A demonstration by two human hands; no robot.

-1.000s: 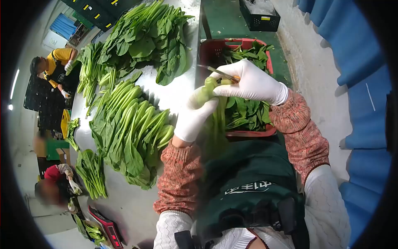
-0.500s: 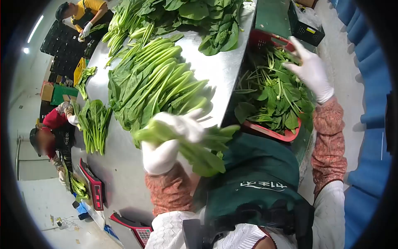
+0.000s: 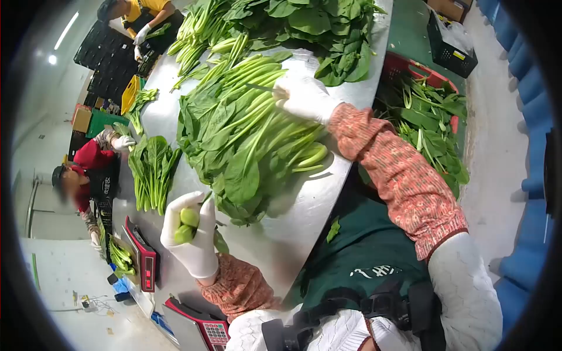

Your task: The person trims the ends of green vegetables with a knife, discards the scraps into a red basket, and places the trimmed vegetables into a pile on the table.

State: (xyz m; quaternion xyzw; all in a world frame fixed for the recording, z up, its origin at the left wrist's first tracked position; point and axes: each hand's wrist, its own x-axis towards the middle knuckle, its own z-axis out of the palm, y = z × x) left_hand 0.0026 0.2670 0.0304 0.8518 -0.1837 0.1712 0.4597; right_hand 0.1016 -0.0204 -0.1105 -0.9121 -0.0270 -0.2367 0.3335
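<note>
My left hand (image 3: 193, 234), in a white glove, is curled around thick leafy green stems (image 3: 188, 224); their pale cut ends face up between the fingers, and a bit of leaf shows beside the wrist. Over the stem side of a large heap of leafy greens (image 3: 234, 134) on the metal table, my right hand (image 3: 307, 98) is closed, also gloved. A thin dark strip (image 3: 259, 87) sticks out from its fingers; what it is I cannot make out. The heap's leaves point left and towards me.
A red crate (image 3: 430, 73) of loose greens stands right of the metal table (image 3: 257, 245). More greens (image 3: 316, 23) lie at the back. Red scales (image 3: 202, 324) stand at lower left. Two co-workers handle greens across the table. A black crate (image 3: 451, 47) sits at upper right.
My right hand has gone from above the red crate leftward to the heap, closing. My left hand has shifted left, and its greens now show their cut ends. The view has shifted slightly.
</note>
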